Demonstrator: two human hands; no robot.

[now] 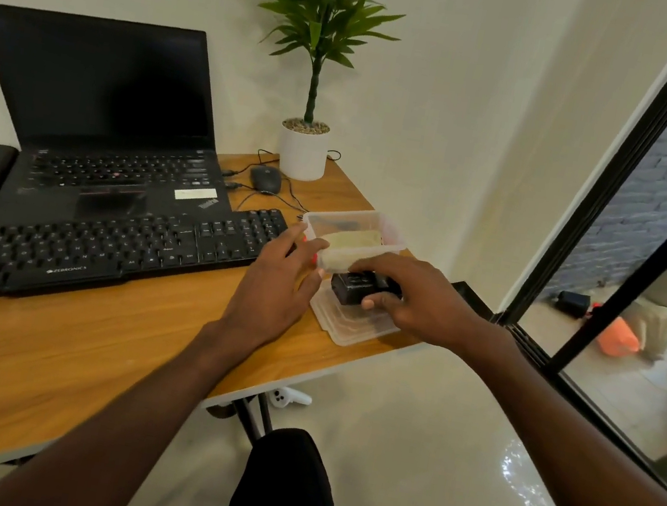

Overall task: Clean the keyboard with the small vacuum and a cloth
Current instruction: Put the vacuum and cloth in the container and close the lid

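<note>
right hand grips small black vacuum over clear plastic lid | left hand fingers spread, touching clear plastic box holding pale cloth | black wired keyboard just left, on wooden desk

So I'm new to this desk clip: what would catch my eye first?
Two hands at the desk's right edge: the right hand grips a small black vacuum over a clear lid, the left hand touches a clear box. Left of them, the black keyboard lies before an open laptop.
</note>
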